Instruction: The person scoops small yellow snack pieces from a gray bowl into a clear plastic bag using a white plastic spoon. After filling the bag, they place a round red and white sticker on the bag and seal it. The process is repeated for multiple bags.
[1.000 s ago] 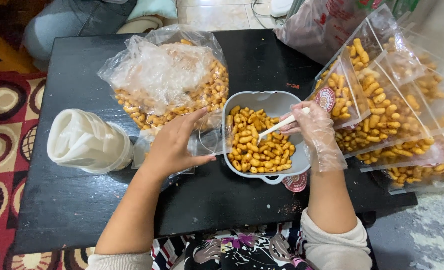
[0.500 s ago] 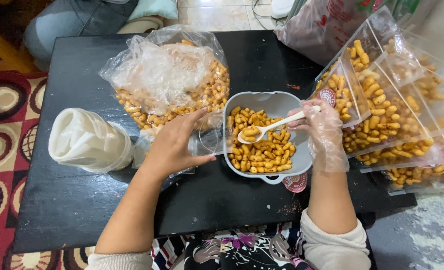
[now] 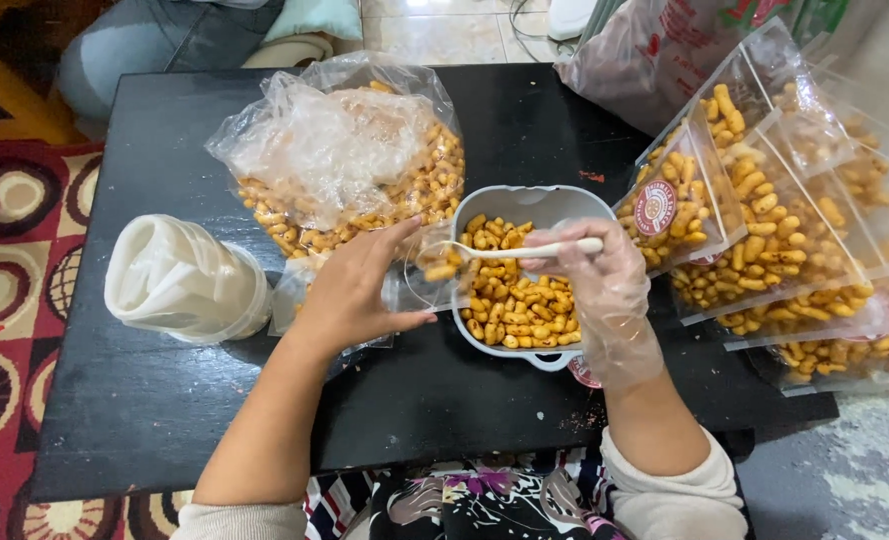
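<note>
A grey bowl (image 3: 565, 204) of orange-yellow snack pieces sits on the black table (image 3: 145, 420). My right hand (image 3: 595, 275), in a thin clear plastic glove, grips a white spoon (image 3: 525, 250) loaded with snacks and points it left over the bowl's rim. Just left of the bowl, my bare left hand (image 3: 360, 290) holds a small clear pouch (image 3: 420, 275) with its mouth open; the spoon's tip is at that mouth.
A large clear bag of snacks (image 3: 345, 160) lies behind my left hand. A white roll of bags (image 3: 180, 280) stands at the left. Several filled, labelled pouches (image 3: 765, 230) are stacked at the right. A patterned red rug (image 3: 10, 250) lies beside the table.
My right hand scooped snacks from the bowl and swung the loaded spoon left to the mouth of the pouch. My left hand stayed on the pouch.
</note>
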